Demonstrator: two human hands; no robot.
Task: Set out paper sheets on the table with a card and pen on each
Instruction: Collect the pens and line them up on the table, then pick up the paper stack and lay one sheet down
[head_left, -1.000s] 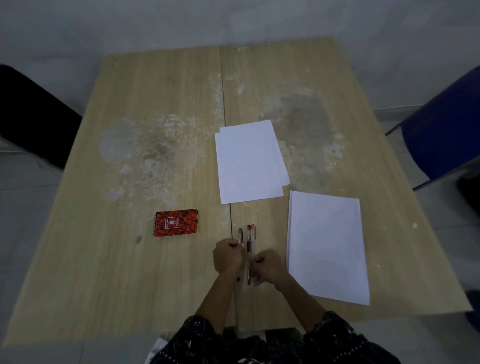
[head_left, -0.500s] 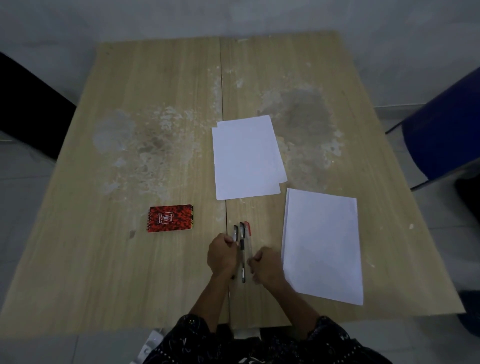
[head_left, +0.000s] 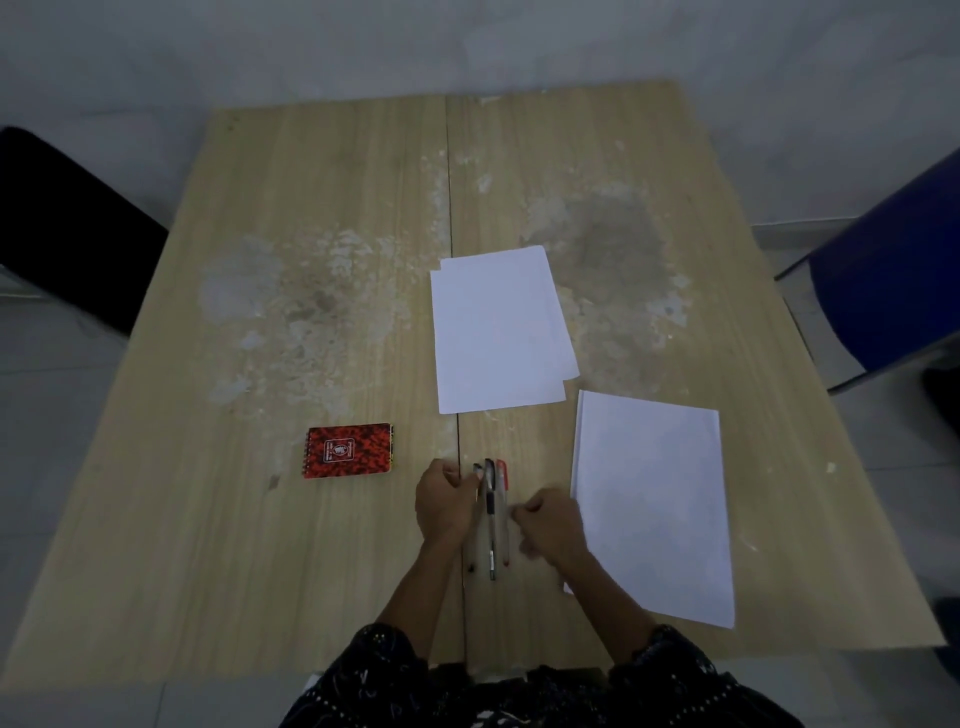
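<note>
Three pens (head_left: 491, 519) lie side by side near the front edge of the wooden table (head_left: 322, 545), two black-capped and one red-capped. My left hand (head_left: 444, 501) rests curled against their left side, its fingertips on the leftmost pen. Just right of the red pen is my right hand (head_left: 550, 525), fingers curled; whether it touches the pen is unclear. A small stack of white paper sheets (head_left: 498, 332) lies at the table's middle. A second white sheet (head_left: 649, 499) lies to the right of my right hand. To the left lies a small red-and-black patterned card pad (head_left: 348, 451).
The tabletop has worn, pale patches at its middle. A black chair (head_left: 67, 228) stands off the left edge and a blue chair (head_left: 893, 280) off the right edge. A grey wall runs behind the table.
Both hands stay beside the pens. The right hand's fingers have eased slightly to the right of them. The papers and the card pad have not moved.
</note>
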